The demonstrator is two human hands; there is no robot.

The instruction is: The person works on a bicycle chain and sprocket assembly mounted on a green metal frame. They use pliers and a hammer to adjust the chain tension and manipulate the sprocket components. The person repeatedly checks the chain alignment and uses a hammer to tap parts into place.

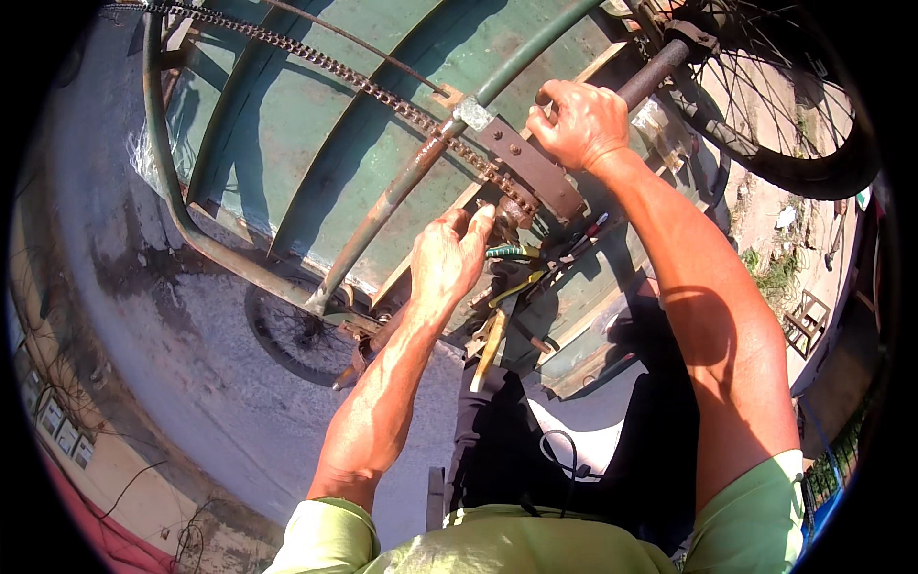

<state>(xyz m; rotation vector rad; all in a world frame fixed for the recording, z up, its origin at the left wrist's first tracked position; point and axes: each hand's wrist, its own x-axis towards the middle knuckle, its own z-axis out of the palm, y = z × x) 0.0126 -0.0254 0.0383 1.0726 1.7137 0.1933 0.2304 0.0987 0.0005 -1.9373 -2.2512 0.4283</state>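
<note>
My left hand [449, 256] is closed, thumb and fingertips pressed together beside a small rusty sprocket hub [513, 218]; anything between them is too small to name. A rusty drive chain [392, 103] runs from the upper left down to the sprocket, alongside a brown metal bracket [531, 165] with bolts. Past the bracket's far side, my right hand [581, 124] curls round a rusty axle tube [654, 75], its fingers partly hidden. Just below the hub lie a green-handled tool [512, 253], a yellow-handled tool [516, 289] and a yellow wooden handle [491, 350].
The green metal cart bed [382, 153] has a bent tube frame [229, 256]. A spoked wheel [765, 105] stands at the upper right, another [296, 335] at the lower left. A red-tipped tool [595, 228] lies near the bracket. My dark trousers [488, 440] are close below.
</note>
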